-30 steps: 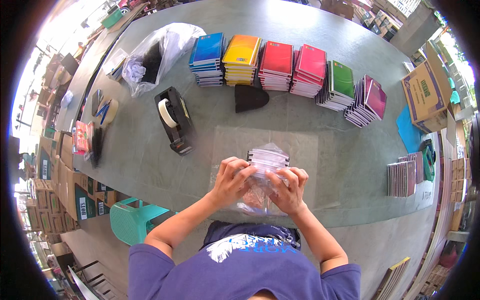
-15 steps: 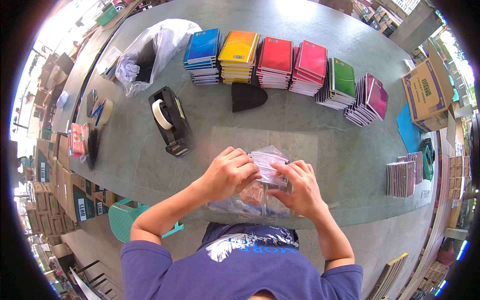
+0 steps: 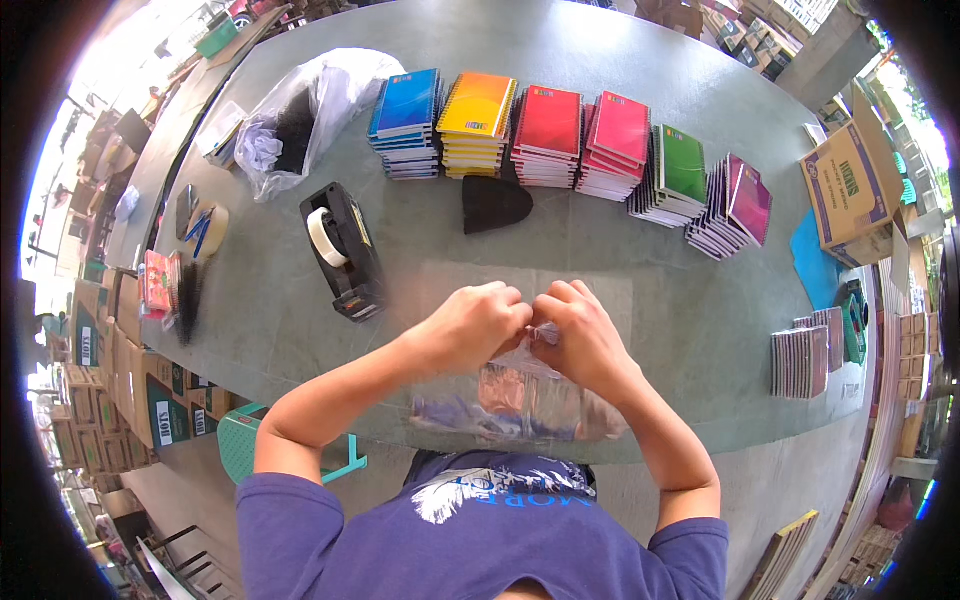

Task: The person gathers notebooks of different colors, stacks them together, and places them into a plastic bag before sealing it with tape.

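My left hand [image 3: 476, 320] and my right hand [image 3: 578, 328] meet knuckle to knuckle over the near edge of the grey table [image 3: 590, 240]. Both pinch the top of a clear plastic bag [image 3: 520, 395] that hangs below them toward my chest. Through the bag I see a small stack of notebooks, partly hidden by my hands and the glare on the plastic. A black tape dispenser [image 3: 342, 250] with a white roll stands just left of my left hand.
Stacks of spiral notebooks line the far side: blue [image 3: 405, 110], yellow [image 3: 477, 115], red [image 3: 548, 130], pink [image 3: 618, 140], green [image 3: 680, 170], magenta [image 3: 735, 205]. A dark cap [image 3: 493, 203], a crumpled bag [image 3: 295, 115], a cardboard box [image 3: 850, 185], another notebook stack [image 3: 805, 360] and a green stool [image 3: 245, 445] surround me.
My hands have drawn together and up from the sides of the notebooks to the bag's top. The bagged stack now hangs lower, nearer my chest.
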The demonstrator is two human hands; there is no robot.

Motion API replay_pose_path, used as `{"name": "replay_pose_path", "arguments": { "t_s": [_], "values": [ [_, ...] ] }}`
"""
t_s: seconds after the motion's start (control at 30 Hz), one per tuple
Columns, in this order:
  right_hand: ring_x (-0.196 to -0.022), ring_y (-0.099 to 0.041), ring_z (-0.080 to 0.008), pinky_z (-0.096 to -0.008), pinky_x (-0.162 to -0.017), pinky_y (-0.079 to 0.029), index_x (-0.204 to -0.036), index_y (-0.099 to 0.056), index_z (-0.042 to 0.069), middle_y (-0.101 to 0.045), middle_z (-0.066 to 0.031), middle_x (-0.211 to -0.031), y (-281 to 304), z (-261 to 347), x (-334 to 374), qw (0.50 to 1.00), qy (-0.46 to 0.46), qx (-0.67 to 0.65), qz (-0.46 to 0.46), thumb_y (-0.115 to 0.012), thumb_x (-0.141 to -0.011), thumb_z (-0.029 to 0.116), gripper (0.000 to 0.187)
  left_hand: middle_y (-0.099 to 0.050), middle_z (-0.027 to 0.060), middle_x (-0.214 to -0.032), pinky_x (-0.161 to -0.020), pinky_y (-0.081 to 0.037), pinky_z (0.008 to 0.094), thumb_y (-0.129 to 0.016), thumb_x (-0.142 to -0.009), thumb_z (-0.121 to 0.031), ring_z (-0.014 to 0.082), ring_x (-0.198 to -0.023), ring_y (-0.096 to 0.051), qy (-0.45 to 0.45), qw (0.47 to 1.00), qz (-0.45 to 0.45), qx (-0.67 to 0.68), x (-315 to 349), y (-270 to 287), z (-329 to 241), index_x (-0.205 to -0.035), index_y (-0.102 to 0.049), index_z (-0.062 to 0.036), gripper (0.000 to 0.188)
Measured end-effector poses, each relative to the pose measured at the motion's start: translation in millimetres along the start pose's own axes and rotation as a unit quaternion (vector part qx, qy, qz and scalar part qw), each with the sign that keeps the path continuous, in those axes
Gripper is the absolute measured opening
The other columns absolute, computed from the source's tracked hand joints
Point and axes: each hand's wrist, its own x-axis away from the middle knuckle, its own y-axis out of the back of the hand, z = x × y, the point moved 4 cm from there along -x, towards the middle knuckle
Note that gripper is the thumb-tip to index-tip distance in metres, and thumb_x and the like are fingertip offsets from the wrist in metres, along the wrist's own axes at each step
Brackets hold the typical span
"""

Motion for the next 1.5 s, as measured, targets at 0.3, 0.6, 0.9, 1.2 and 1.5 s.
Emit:
{"name": "replay_pose_path", "arguments": {
  "t_s": [0.3, 0.6, 0.9, 1.2, 1.5],
  "values": [
    [-0.113, -0.052, -0.0305, -0.0402, -0.096, -0.040, -0.114, -0.059, 0.006, -0.057, -0.0168, -0.114, -13.4, 34.0, 55.6, 0.968, 0.103, 0.229, -0.024, -0.057, -0.074, 0.010, 0.040, -0.059, 0.0032, -0.100, -0.082, -0.042, 0.0368, -0.063, -0.069, -0.019, 0.0212, -0.098, -0.052, -0.075, 0.965, -0.134, -0.212, 45.3, -15.2, -24.0, -0.098, -0.064, -0.0063, 0.031],
    [-0.118, -0.048, -0.0279, -0.0460, -0.100, -0.032, -0.117, -0.062, 0.020, -0.055, -0.0090, -0.121, -34.3, 14.9, 74.7, 0.966, 0.130, 0.193, -0.116, -0.058, -0.077, 0.018, 0.040, -0.059, 0.0028, -0.105, -0.082, -0.040, 0.0375, -0.062, -0.071, -0.016, 0.0196, -0.097, -0.053, -0.043, 0.933, -0.289, -0.210, 71.5, -50.7, -26.9, -0.102, -0.065, -0.0076, 0.032],
    [-0.120, -0.038, -0.0353, -0.0451, -0.098, -0.032, -0.104, -0.061, 0.011, -0.043, -0.0149, -0.127, -19.2, 9.3, 58.0, 0.977, 0.063, 0.066, -0.193, -0.072, -0.074, 0.024, 0.035, -0.053, 0.0120, -0.111, -0.087, -0.042, 0.0392, -0.080, -0.063, -0.039, 0.0300, -0.102, -0.050, 0.104, 0.909, -0.405, 0.005, 86.6, -11.0, -1.0, -0.113, -0.057, -0.0072, 0.063],
    [-0.085, -0.050, -0.0265, -0.0354, -0.078, -0.042, -0.085, -0.069, 0.012, -0.057, -0.0071, -0.088, -18.8, 1.7, 56.1, 0.988, 0.075, 0.019, -0.137, -0.070, -0.061, 0.002, 0.027, -0.058, 0.0040, -0.091, -0.078, -0.046, 0.0354, -0.078, -0.064, -0.018, 0.0244, -0.089, -0.053, -0.009, 0.957, -0.287, 0.026, 56.2, -39.8, -5.8, -0.097, -0.065, -0.0108, 0.036],
    [-0.090, -0.054, -0.0225, -0.0364, -0.082, -0.044, -0.108, -0.061, 0.008, -0.056, -0.0060, -0.097, -7.7, -27.7, 37.7, 0.971, -0.117, -0.183, -0.099, -0.084, -0.057, 0.028, 0.059, -0.059, 0.0085, -0.084, -0.072, -0.047, 0.0318, -0.082, -0.062, -0.024, 0.0238, -0.082, -0.057, 0.158, 0.937, -0.250, 0.185, 19.2, -5.0, 17.7, -0.097, -0.060, -0.0046, 0.046]
  ]
}}
